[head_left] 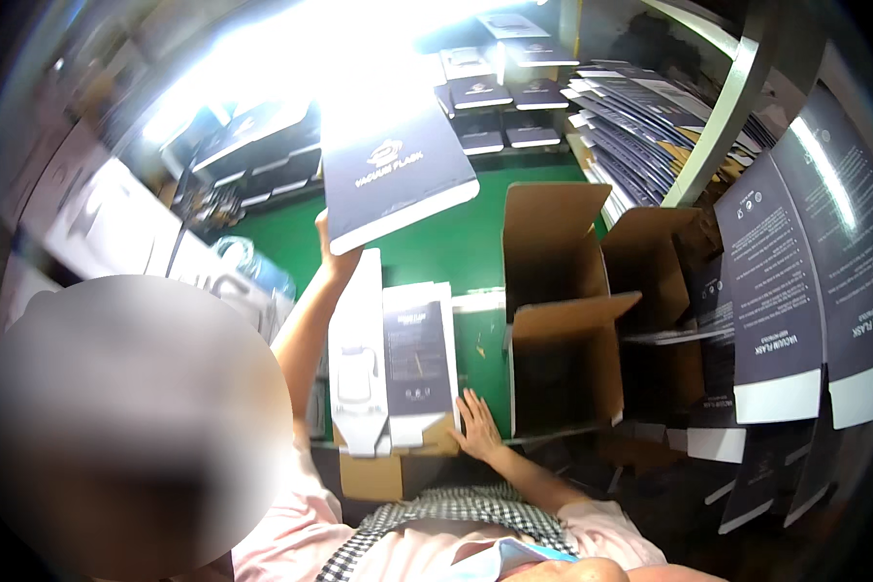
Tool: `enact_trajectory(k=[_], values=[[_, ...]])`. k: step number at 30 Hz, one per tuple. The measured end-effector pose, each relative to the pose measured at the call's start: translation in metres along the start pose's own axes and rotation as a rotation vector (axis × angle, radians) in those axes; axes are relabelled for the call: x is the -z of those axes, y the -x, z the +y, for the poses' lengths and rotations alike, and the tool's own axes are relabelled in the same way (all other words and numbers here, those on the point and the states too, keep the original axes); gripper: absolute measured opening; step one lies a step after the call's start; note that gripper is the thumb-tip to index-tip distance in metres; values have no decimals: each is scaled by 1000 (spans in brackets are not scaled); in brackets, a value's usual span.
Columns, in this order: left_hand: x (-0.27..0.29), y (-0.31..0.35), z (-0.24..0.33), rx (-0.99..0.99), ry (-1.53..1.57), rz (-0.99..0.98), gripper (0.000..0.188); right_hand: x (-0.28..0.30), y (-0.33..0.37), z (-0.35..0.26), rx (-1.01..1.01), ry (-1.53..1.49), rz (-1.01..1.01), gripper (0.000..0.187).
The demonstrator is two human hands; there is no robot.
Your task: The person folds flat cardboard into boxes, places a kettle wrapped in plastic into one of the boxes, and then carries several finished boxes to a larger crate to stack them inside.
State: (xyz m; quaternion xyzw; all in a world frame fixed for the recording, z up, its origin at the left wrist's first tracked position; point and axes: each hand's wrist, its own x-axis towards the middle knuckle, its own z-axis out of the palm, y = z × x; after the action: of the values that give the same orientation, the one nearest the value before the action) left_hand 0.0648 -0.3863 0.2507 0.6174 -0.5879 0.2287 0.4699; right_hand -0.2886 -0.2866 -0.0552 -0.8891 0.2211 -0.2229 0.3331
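My left hand (336, 248) is raised over the green table and grips a dark blue box (398, 170) by its lower left corner. Most of its fingers are hidden behind the box, whose pale lower edge faces me. Below it lies a flat, unfolded carton with a white panel (357, 373) and a dark printed panel (419, 349), its brown flaps at the table's near edge. Beside the carton's right edge rests my right hand (477, 427), fingers spread and holding nothing.
Open brown cartons (565, 364) stand to the right on the green table (480, 330). Behind them is a stack of flat cartons (640, 136). Finished-looking dark boxes (480, 92) are piled at the back. A blurred round shape (131, 427) covers the lower left.
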Motion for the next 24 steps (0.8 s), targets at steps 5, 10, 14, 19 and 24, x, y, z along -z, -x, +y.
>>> enact_trajectory(k=[5,10,14,19,24], values=[[-174,-113,-114,-122,-31,179,21,-21,9,26,-62,1,-32,82],[-307,-187,-175,140,-251,198,40,-15,-1,12,-148,-6,27,73],[-381,-209,-188,377,-43,151,52,-49,16,35,-179,-31,21,76],[-408,-219,-233,440,-37,-146,60,-24,-9,23,-212,-95,40,75],[-399,-183,-225,605,124,-142,83,-16,-10,21,-211,-102,-2,74]])
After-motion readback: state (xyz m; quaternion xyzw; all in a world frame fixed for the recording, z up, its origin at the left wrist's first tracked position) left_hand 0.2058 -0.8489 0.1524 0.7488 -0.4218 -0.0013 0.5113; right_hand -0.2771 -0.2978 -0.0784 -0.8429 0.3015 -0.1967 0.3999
